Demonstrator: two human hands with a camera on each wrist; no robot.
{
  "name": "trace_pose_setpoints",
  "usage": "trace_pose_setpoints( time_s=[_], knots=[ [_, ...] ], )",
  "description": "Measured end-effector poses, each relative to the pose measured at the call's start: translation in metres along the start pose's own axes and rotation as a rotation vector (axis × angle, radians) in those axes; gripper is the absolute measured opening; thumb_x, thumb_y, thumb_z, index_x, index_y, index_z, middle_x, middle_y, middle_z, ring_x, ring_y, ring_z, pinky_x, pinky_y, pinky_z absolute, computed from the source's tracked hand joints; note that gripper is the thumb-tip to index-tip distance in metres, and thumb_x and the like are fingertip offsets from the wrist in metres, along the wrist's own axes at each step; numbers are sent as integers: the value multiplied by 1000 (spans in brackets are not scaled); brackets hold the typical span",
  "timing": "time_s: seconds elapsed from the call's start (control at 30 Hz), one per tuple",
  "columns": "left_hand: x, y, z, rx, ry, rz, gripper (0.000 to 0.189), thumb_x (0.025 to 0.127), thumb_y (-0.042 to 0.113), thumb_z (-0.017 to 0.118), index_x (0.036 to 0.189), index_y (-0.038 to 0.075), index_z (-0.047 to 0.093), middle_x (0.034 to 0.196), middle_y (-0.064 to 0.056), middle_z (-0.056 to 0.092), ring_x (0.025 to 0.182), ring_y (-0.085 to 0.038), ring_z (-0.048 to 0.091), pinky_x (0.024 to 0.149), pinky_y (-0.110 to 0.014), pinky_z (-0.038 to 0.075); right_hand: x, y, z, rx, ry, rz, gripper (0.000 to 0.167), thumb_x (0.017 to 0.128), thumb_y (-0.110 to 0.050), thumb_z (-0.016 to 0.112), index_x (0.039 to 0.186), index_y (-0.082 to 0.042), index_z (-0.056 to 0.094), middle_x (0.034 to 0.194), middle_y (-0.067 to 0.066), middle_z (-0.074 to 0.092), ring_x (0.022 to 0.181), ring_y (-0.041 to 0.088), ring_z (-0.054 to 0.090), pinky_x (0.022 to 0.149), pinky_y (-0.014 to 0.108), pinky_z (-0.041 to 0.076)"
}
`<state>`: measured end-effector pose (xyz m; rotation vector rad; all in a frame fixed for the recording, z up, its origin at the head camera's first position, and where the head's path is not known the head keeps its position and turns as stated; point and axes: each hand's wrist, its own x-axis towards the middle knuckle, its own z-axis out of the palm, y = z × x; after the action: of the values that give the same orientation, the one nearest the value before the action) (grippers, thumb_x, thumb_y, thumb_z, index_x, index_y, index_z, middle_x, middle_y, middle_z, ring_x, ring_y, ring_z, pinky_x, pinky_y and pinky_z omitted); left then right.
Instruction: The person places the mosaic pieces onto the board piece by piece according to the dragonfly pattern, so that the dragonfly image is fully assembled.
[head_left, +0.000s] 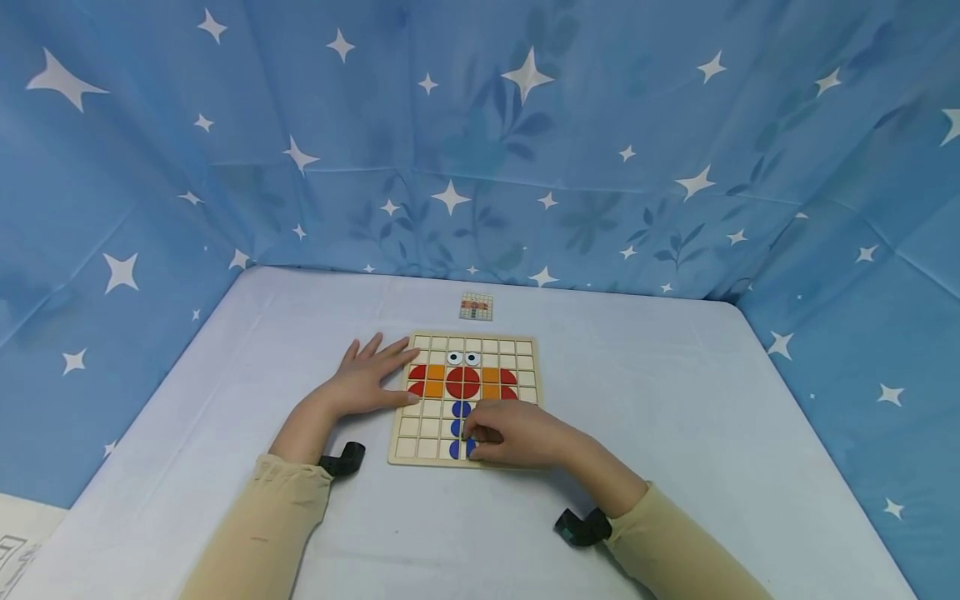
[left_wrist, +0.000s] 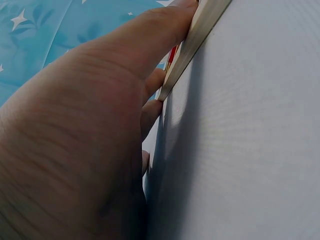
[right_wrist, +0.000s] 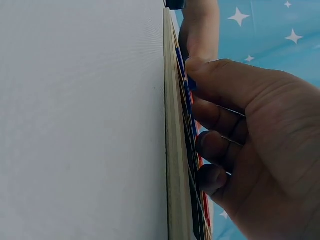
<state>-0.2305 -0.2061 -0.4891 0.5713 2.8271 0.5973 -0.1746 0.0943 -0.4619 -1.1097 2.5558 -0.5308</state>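
Note:
A square wooden grid board (head_left: 427, 450) lies on the table with a picture of coloured tiles in it. Blue half-round tiles (head_left: 454, 450) run down its middle column to the near edge. My right hand (head_left: 517, 433) is over the lower right of the board, thumb and finger pinching a blue tile (right_wrist: 192, 83) at the bottom of that column; its other fingers are curled and hide part of the grid. With fingers spread, my left hand (head_left: 363, 383) rests at the board's left edge, thumb and fingertips touching it.
Red quarter tiles, orange square tiles (head_left: 435, 381), a red circle (head_left: 462, 383) and two eye tiles (head_left: 462, 358) sit in the grid. A small pattern card (head_left: 476, 307) lies behind the board. A white cloth (head_left: 637, 375) covers the table; a blue starred curtain (head_left: 480, 167) surrounds it.

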Motion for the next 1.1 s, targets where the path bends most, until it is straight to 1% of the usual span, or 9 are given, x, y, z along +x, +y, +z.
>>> trace_pose_setpoints(
  time_s=[0.2,0.43,0.57,0.77,1.0,1.1],
  knots=[
    [0,0,1,4,4,1,86,83,68,64,155,32,34,166,3,23,154,-40,2,120,-64,-6,0,0,1,0,1,11,19,90,-44,71,105,-36,64,87,-18,55,80,1,52,69,19,47],
    [1,-1,2,3,4,1,86,83,67,65,155,32,34,166,3,22,154,-40,3,120,-64,-6,0,2,-2,28,-22,34,16,92,-36,69,107,-36,64,95,-18,57,86,3,53,76,20,49],
    [1,0,1,4,-1,-3,86,83,66,65,155,31,34,166,2,22,154,-40,3,120,-65,-6,1,2,0,-2,-10,20,13,93,-34,68,106,-33,64,93,-18,56,84,3,53,74,19,48],
    [1,1,-1,1,-11,-9,86,84,66,65,155,31,34,166,3,22,154,-40,2,120,-64,-7,2,-1,4,-41,15,13,11,93,-38,68,102,-34,64,87,-17,55,79,2,51,67,19,45],
    [-1,1,-2,-1,-7,1,85,84,65,65,155,31,34,166,2,22,154,-40,2,120,-64,-6,3,-2,4,-49,21,9,8,94,-35,66,102,-33,65,94,-18,59,80,1,52,69,17,47],
    [-1,1,-2,-7,-3,-2,86,83,66,66,155,31,34,166,2,23,154,-40,2,120,-64,-6,4,-1,4,-31,38,25,7,95,-34,65,101,-32,65,94,-17,60,81,3,53,72,19,48]
  ],
)
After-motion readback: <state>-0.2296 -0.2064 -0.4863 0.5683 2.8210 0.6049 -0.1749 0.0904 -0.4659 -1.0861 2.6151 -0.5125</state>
